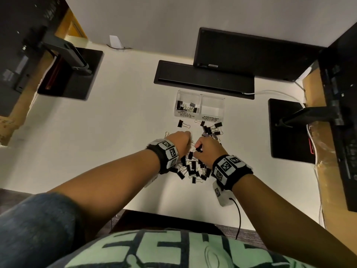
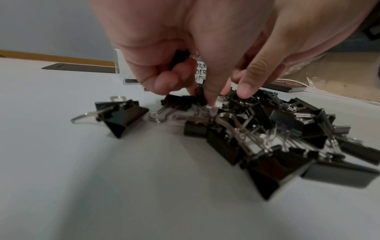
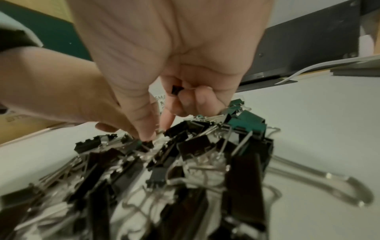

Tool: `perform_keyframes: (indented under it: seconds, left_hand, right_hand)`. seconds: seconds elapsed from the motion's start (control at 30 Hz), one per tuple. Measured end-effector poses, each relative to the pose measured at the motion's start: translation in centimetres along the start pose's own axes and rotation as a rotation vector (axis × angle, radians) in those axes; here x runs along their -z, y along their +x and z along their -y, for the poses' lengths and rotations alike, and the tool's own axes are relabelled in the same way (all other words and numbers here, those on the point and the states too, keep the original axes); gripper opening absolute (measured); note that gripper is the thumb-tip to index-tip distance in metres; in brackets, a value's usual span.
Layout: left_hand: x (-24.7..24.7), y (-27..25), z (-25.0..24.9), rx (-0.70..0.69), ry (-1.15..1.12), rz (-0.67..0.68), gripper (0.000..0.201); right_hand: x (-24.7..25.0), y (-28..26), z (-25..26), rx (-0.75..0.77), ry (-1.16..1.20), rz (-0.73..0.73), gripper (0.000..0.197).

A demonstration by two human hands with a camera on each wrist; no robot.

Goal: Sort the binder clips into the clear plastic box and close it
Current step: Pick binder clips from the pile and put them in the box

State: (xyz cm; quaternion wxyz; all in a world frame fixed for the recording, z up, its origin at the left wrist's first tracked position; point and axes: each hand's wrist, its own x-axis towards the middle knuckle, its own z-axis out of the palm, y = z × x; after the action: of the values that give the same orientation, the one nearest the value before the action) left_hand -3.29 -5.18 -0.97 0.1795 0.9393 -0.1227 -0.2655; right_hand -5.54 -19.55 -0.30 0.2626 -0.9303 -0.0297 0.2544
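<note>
- Left hand: fingers curled round a small black clip, fingertips down in the pile.
- Right hand: likewise grips a clip.
- Pile: glossy black wedge-shaped clips, silver wire loops, under both hands.
- Box: clear, two-celled, beyond the fingertips, open.

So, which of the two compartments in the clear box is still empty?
The right compartment, labelled medium binder clips, holds nothing. The left compartment, labelled small binder clips, already has several clips in it.

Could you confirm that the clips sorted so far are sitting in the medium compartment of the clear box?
Not quite: the head view shows the sorted clips in the compartment labelled small; the medium compartment of the clear box holds none yet.
</note>
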Motion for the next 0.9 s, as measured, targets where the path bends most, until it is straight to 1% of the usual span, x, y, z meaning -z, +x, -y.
perform_keyframes:
  seconds: [0.1,0.17,0.23,0.4,0.57,0.63,0.77,0.83,0.9]
  left_hand:
    - [0.4,0.0,0.4,0.033,-0.105,-0.032,0.017]
    - [0.8,0.0,0.9,0.084,-0.221,-0.102,0.017]
    - [1.4,0.3,1.5,0.162,-0.367,-0.174,0.016]
    - [4.1,0.8,2.7,0.254,-0.607,-0.28,0.032]
    - [6.1,2.0,3.3,0.296,-0.771,-0.343,0.036]
    - [7.1,2.2,3.0,0.28,-0.776,-0.354,0.032]
    - [8.6,3.0,2.1,0.224,-0.697,-0.381,0.019]
    - [9.0,3.7,1.6,0.223,-0.68,-0.397,0.012]
    - [9.3,4.5,1.0,0.234,-0.606,-0.406,0.007]
  right_hand:
    - [-0.6,0.2,0.6,0.01,-0.038,-0.038,0.02]
    - [-0.6,0.2,1.3,0.021,-0.043,-0.062,0.021]
    - [-0.7,0.4,1.9,0.033,-0.05,-0.067,0.023]
    - [-0.5,1.3,3.4,0.052,-0.056,-0.042,0.033]
    - [-0.6,2.5,4.8,0.066,-0.142,-0.001,0.036]
    - [-0.6,2.7,4.8,0.059,-0.154,0.025,0.033]
    - [-0.8,3.1,4.8,0.023,-0.151,0.026,0.025]
    - [-0.8,3.3,4.9,-0.002,-0.137,0.031,0.023]
    - [-0.8,3.3,4.9,-0.018,-0.122,0.03,0.02]
